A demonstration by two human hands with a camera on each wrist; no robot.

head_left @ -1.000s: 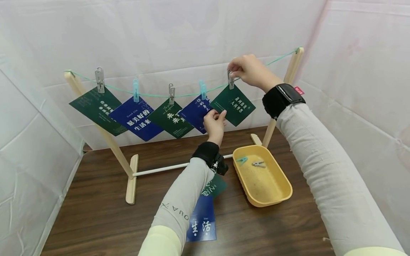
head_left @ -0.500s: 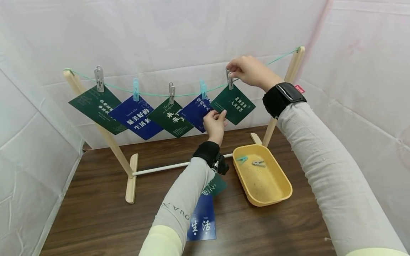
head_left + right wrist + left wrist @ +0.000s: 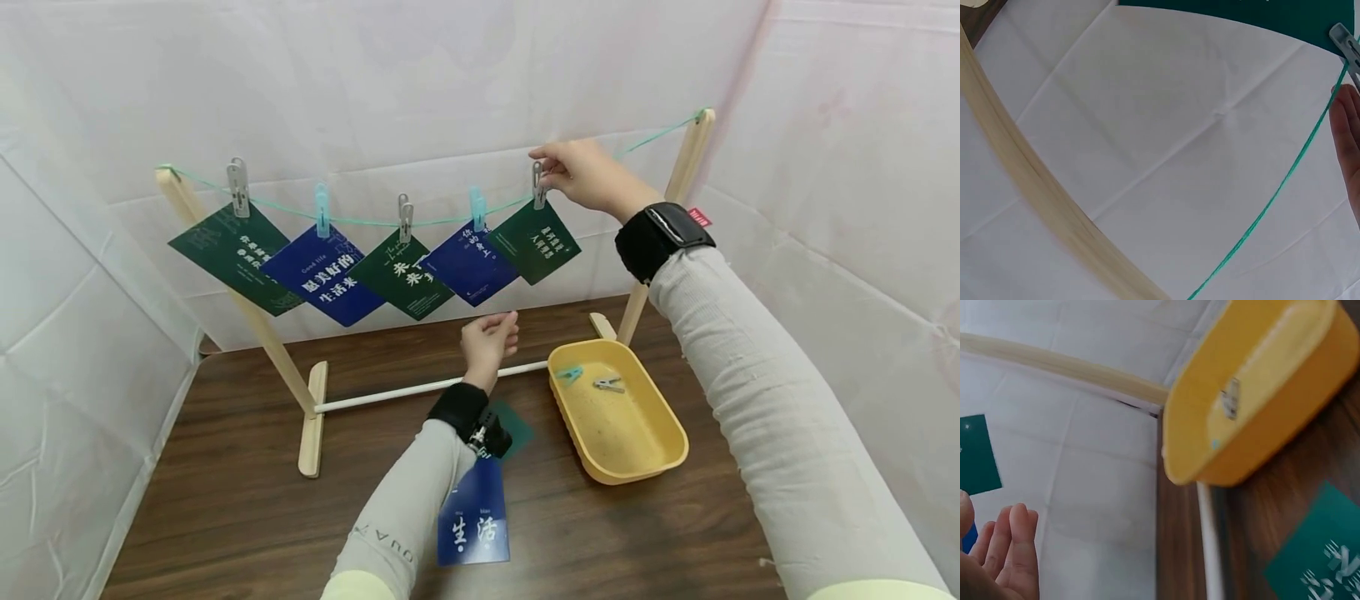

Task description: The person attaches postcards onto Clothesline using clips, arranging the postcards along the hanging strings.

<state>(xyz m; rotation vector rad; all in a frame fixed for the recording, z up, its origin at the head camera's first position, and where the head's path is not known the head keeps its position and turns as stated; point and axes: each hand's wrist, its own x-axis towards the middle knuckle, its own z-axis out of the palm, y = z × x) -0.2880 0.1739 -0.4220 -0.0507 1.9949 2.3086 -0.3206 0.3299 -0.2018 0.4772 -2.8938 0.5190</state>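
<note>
A green card (image 3: 536, 242) with white writing hangs from the cord (image 3: 660, 137) by a grey clothespin (image 3: 539, 196). My right hand (image 3: 585, 175) is right at this clothespin, its index finger extended and thumb apart from it. In the right wrist view, straight fingers (image 3: 1346, 131) show beside the clothespin (image 3: 1349, 50). Below the cards my left hand (image 3: 487, 342) holds nothing, its fingers loosely bent. The left wrist view shows those fingers (image 3: 1022, 537) relaxed, under a corner of the green card (image 3: 979, 456). A blue card (image 3: 472, 265) hangs just left, partly overlapped by the green one.
Further left hang more green and blue cards (image 3: 322, 275) on clothespins. Wooden posts (image 3: 684, 162) hold the cord, joined below by a white bar (image 3: 390, 396). A yellow basket (image 3: 660, 417) holds a teal and a grey clothespin. Loose cards (image 3: 472, 508) lie on the table.
My left hand has let go of the green card's corner and dropped down toward the table. My right fingers have spread at the clothespin, and the card has swung slightly left.
</note>
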